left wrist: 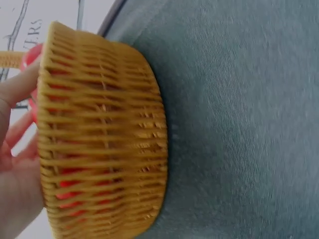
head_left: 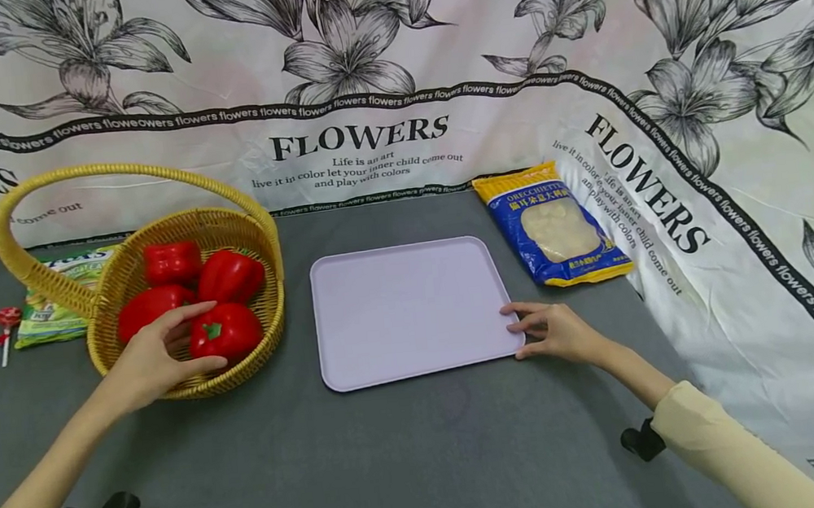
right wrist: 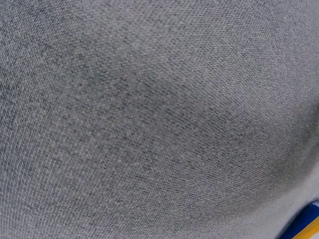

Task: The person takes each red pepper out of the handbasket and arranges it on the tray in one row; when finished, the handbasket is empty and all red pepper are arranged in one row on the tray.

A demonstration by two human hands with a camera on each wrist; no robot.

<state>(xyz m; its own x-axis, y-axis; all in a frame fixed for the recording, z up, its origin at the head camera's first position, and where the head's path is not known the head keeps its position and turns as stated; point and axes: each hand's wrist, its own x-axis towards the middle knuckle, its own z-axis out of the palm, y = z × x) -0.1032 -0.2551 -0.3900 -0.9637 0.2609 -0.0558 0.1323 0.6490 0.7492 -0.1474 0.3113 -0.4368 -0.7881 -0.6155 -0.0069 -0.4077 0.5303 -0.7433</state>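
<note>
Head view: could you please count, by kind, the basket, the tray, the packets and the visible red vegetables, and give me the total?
Basket: 1
Tray: 1
Packets: 2
Red vegetables: 4 visible
Total: 8

Evenly bright in head view, glinting on peppers point(head_left: 231, 277). Blurred at basket point(left wrist: 104, 134), nine o'clock, left-wrist view. Shadowed toward three o'clock, right-wrist view.

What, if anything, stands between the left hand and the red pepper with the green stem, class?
Nothing visible does: the left hand is over the side of the basket, its thumb and fingers spread about the pepper, and the handle arches beyond them.
</note>
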